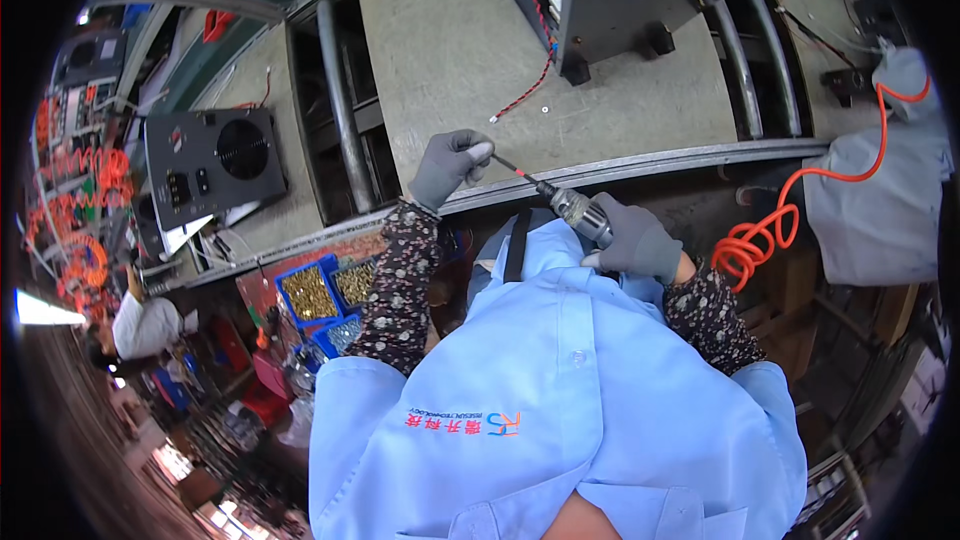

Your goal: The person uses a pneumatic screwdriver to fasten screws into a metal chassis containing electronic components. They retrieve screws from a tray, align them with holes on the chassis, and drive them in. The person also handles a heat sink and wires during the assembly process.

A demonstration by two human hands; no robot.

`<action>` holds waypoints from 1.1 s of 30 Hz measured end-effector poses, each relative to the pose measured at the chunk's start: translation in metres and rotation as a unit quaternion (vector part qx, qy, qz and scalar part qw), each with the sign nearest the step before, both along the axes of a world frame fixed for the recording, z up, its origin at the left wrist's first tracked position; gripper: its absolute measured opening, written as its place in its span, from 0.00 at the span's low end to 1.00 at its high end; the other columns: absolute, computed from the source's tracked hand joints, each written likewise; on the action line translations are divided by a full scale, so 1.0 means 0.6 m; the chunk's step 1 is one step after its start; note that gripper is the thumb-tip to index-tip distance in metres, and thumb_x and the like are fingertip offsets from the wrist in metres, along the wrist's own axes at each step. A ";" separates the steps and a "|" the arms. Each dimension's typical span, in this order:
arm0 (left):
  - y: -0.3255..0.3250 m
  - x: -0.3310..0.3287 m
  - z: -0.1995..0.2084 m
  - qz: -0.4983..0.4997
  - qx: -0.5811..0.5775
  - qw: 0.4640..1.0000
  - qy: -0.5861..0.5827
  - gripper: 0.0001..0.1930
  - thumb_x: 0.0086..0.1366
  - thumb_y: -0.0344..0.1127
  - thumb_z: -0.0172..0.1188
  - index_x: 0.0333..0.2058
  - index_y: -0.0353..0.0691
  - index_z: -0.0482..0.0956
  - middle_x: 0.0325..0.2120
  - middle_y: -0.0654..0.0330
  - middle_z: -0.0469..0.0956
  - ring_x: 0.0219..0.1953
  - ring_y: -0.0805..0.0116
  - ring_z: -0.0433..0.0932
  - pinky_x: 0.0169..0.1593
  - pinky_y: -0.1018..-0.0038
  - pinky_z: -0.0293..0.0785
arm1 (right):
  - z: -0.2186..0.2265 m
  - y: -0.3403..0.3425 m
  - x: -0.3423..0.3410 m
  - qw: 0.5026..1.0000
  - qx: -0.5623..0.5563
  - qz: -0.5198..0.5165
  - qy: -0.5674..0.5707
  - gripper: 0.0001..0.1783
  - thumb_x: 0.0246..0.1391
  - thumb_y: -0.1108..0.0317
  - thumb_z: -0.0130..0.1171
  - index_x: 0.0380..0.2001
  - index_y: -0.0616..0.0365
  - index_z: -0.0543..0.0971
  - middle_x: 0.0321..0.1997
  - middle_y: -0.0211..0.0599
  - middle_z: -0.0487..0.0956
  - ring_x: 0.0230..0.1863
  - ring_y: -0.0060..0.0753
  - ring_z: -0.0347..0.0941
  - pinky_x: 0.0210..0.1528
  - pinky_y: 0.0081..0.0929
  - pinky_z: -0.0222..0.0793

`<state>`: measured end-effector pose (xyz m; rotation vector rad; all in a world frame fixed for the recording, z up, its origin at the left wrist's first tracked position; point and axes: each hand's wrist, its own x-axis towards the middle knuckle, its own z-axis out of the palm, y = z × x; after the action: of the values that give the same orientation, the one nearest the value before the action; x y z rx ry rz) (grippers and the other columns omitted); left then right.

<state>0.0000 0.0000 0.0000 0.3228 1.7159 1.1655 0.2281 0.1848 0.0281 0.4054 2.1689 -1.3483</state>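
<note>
Both my hands wear grey gloves. In my right hand (640, 242) is a power screwdriver (580, 214) with a metal body, its long thin bit (518, 172) aimed up and to the left. A small red band shows on the bit. My left hand (450, 168) is pinched closed at the tip of the bit. Whatever sits between those fingertips is too small or hidden to name. Beyond my hands, a red and black twisted cable (528, 90) with a white plug hangs from a dark metal-cased unit (630, 10) onto the board (430, 50).
A small white ring (545, 110) lies on the board. A metal rail (630, 162) runs along the bench's near edge. Left stands a black unit with a fan (215, 162); below it are blue bins of screws (308, 296). An orange coiled hose (755, 240) hangs at right. Another person (150, 325) is far left.
</note>
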 end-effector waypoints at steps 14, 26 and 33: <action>0.132 -0.022 -0.151 -0.102 -0.040 0.963 0.245 0.12 0.54 0.35 0.56 0.35 0.34 0.74 0.25 0.57 0.75 0.25 0.70 0.73 0.28 0.74 0.70 | -0.089 -0.055 0.045 0.922 -0.067 -0.364 0.117 0.30 0.25 0.62 0.67 0.36 0.58 0.67 0.26 0.30 0.70 0.28 0.24 0.66 0.33 0.24 0.65; 0.175 0.011 -0.190 -0.374 -0.171 0.756 0.509 0.08 0.56 0.33 0.46 0.33 0.36 0.67 0.30 0.49 0.71 0.31 0.51 0.74 0.32 0.63 0.71 | -0.097 0.007 0.012 0.933 0.021 -0.358 0.023 0.35 0.25 0.54 0.67 0.40 0.58 0.68 0.29 0.42 0.75 0.32 0.42 0.73 0.35 0.33 0.67; 0.162 0.007 -0.210 -0.339 -0.123 0.771 0.525 0.08 0.57 0.33 0.45 0.34 0.37 0.68 0.31 0.48 0.71 0.31 0.52 0.74 0.30 0.64 0.71 | -0.090 0.005 0.013 0.937 0.028 -0.347 0.024 0.33 0.24 0.55 0.67 0.37 0.58 0.68 0.25 0.37 0.73 0.28 0.35 0.71 0.32 0.30 0.66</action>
<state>0.0040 0.0970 -0.1260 1.5012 2.3085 0.1288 0.2359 0.1878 -0.0259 1.2616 2.1922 -1.6529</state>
